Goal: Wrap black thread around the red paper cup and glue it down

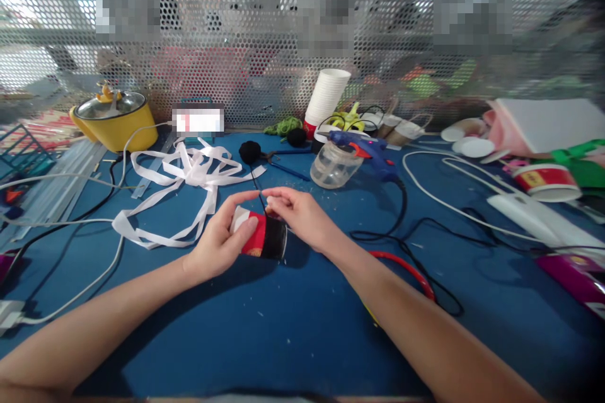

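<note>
A red and white paper cup (256,236) lies on its side in my left hand (224,236), whose fingers wrap round its white end. Black yarn (275,238) covers the cup's other end in a wide band. From that band a strand runs up past my fingertips to a black yarn ball (249,152) on the table. My right hand (299,213) is at the yarn-covered end, its thumb and index finger pinched together at the strand. The tip of my left index finger nearly meets the right fingertips there.
White ribbon (201,170) lies loosely at left, near a yellow pot (116,123). Behind the hands are pliers (289,169), a plastic jar (333,167), a blue glue gun (371,150) and stacked cups (329,97). Cables (401,236) trail at right. A perforated metal screen (265,31) stands behind.
</note>
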The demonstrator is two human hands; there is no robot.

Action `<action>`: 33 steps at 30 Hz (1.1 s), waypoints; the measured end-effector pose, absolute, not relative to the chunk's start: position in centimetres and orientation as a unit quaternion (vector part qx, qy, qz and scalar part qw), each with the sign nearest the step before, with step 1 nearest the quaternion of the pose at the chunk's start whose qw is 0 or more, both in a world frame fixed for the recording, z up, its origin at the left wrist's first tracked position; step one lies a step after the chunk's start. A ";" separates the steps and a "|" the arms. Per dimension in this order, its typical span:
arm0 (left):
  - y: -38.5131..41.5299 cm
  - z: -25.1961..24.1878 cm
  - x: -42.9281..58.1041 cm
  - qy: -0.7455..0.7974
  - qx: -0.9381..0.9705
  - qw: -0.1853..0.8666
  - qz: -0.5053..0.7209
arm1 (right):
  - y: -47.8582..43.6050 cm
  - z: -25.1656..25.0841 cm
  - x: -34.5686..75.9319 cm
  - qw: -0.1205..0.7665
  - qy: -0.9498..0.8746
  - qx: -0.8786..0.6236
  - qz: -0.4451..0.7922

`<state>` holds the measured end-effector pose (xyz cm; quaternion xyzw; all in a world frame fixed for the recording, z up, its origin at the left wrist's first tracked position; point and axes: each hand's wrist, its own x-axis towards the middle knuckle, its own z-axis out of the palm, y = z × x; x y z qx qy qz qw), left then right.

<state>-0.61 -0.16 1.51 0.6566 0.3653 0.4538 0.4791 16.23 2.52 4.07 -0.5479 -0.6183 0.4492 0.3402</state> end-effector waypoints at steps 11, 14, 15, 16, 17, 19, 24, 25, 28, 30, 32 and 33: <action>1.4 1.4 -0.2 0.468 0.476 0.547 0.505 | 1.3 4.6 16.6 0.203 -0.718 -0.518 0.418; 1.4 1.6 -0.3 0.453 0.471 0.560 0.509 | 1.4 4.4 16.5 0.217 -0.729 -0.518 0.392; 1.5 1.7 -0.3 0.446 0.461 0.574 0.508 | 1.3 4.5 16.5 0.224 -0.736 -0.517 0.374; 1.6 1.8 -0.3 0.440 0.447 0.591 0.507 | 1.3 4.5 16.5 0.230 -0.748 -0.515 0.351; 1.6 2.0 -0.4 0.437 0.429 0.609 0.504 | 1.2 4.6 16.5 0.236 -0.763 -0.509 0.322; 1.8 2.4 -0.5 0.432 0.399 0.643 0.491 | 1.0 4.9 16.6 0.243 -0.796 -0.490 0.261; 1.9 2.3 -0.8 0.397 0.476 0.628 0.470 | 0.9 5.4 17.0 0.226 -0.815 -0.461 0.268; 1.9 2.2 -0.8 0.389 0.505 0.614 0.466 | 1.1 5.5 17.1 0.229 -0.803 -0.466 0.294; 1.6 1.7 -0.8 0.369 0.583 0.571 0.444 | 1.7 5.9 17.5 0.248 -0.760 -0.489 0.348; 1.4 1.7 -0.8 0.352 0.629 0.545 0.429 | 2.0 6.1 17.7 0.246 -0.746 -0.505 0.359; 1.1 1.8 -0.9 0.331 0.671 0.519 0.413 | 2.2 6.1 17.6 0.232 -0.739 -0.508 0.378; 1.1 1.9 -0.9 0.323 0.691 0.506 0.403 | 2.3 6.1 17.5 0.228 -0.734 -0.503 0.395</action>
